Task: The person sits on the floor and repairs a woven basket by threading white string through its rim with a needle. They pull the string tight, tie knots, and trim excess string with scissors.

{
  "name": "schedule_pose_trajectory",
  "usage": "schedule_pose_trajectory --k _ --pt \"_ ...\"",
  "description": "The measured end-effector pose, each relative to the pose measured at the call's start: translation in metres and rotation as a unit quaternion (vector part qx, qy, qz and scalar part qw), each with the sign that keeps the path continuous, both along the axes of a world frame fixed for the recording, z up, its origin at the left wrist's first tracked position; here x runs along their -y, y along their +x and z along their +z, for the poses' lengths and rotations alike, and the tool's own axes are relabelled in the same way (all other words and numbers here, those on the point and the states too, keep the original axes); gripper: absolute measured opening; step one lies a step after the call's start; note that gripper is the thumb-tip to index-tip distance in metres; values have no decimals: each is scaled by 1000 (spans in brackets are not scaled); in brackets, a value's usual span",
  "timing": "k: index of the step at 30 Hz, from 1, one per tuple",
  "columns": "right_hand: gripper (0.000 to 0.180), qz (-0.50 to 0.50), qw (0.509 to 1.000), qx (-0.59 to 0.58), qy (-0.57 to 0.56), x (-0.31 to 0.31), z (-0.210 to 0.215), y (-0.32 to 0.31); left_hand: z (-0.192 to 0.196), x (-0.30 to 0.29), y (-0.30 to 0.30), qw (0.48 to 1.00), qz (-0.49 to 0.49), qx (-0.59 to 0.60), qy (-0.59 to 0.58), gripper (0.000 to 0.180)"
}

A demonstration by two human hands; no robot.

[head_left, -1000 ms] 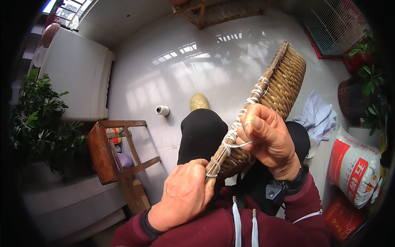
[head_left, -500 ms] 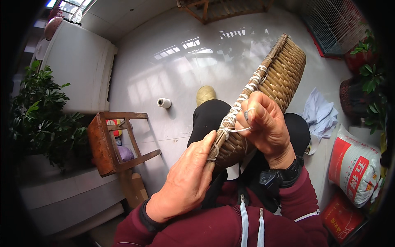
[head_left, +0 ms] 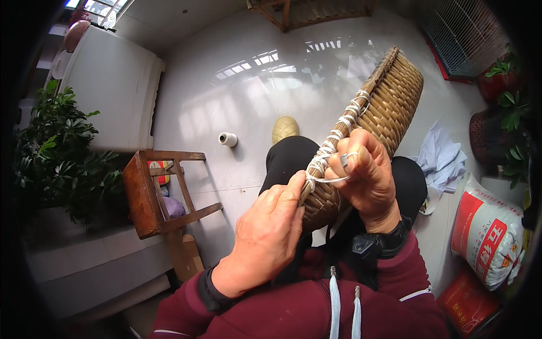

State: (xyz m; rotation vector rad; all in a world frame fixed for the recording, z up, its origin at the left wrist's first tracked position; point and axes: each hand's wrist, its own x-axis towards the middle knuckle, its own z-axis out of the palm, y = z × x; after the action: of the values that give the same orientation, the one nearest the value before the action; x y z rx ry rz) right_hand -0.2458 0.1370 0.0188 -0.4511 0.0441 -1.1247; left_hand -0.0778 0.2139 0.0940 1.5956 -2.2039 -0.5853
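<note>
Brown woven basket (head_left: 395,104), rim (head_left: 368,87) clasped low by left hand (head_left: 265,231), right hand (head_left: 368,179) over the basket's side, pinching white cord (head_left: 332,180).

Writing showed most plainly on the plump white sack (head_left: 511,217) at the right: a slanting red panel (head_left: 490,247) on its front bore a short column of big, bold white Chinese characters. Smaller print ran close by on the same sack, but it was too fine and blurred to make out. Just below it, the red box (head_left: 466,303) carried a few yellowish characters in a flowing, brush-like hand, set aslant on its face beside thin curved lines of a similar colour. Any lettering on the red and yellow packet (head_left: 160,173) by the wooden stool (head_left: 141,195) was too small to tell.
</note>
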Motion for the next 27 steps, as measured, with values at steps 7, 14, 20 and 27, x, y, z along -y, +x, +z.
schedule_pose_trajectory --k 7,14,20,27 --pt "20 -134 965 -175 -140 0 16 -7 -2 -2 -4 999 -3 17 -38 51" --pt "12 -277 627 -637 -352 -27 77 -75 -3 -3 -5 998 2 19 -58 47" --pt "25 -322 417 -792 -308 -81 93 -131 -1 0 -4 997 -2 44 -66 45" --pt "14 -535 605 -588 53 -137 65 -233 -1 3 -4 998 -17 20 -56 46"
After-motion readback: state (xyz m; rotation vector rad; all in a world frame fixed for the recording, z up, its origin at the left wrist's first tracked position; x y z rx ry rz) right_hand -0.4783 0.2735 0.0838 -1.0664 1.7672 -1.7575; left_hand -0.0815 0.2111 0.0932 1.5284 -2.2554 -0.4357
